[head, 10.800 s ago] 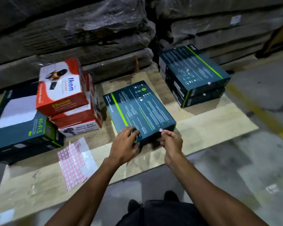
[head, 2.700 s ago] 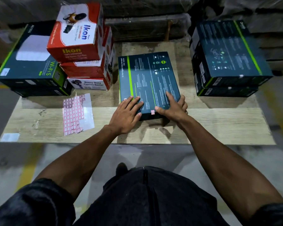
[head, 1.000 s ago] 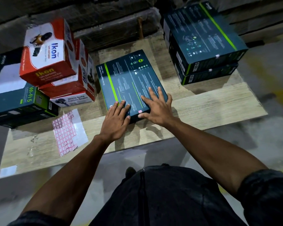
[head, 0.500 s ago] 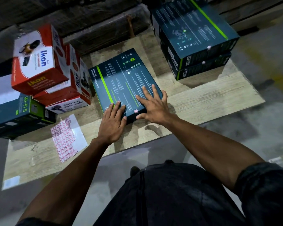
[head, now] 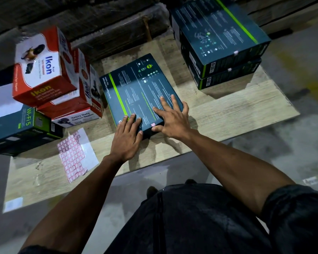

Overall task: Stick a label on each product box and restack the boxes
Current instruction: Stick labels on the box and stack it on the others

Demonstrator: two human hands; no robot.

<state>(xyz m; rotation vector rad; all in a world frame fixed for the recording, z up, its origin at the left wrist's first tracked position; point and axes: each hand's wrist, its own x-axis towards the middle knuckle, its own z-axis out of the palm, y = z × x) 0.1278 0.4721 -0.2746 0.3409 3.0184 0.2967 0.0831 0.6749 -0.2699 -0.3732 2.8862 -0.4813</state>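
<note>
A flat dark teal box [head: 138, 88] with a green stripe lies on the wooden board [head: 237, 110]. A small pink label [head: 153, 124] sits at the box's near edge. My left hand [head: 128, 138] rests flat on the near left corner, fingers straight. My right hand [head: 173, 119] lies spread on the near right corner, thumb beside the label. A sheet of pink labels [head: 73, 154] lies on the board to the left. Two stacked teal boxes [head: 218, 41] stand at the far right, each with a small pink label on its side.
A stack of red and white Ikon boxes [head: 50, 77] leans at the left, beside a teal WI-FI 5 box [head: 13, 121]. Wrapped pallets [head: 99, 19] rise behind the board. Grey concrete floor [head: 292, 143] surrounds it. My dark trousers fill the bottom.
The pink label that my right hand pinched now sits stuck on the box's near edge. Both hands have flattened on the box. In the last second only the camera view shifted.
</note>
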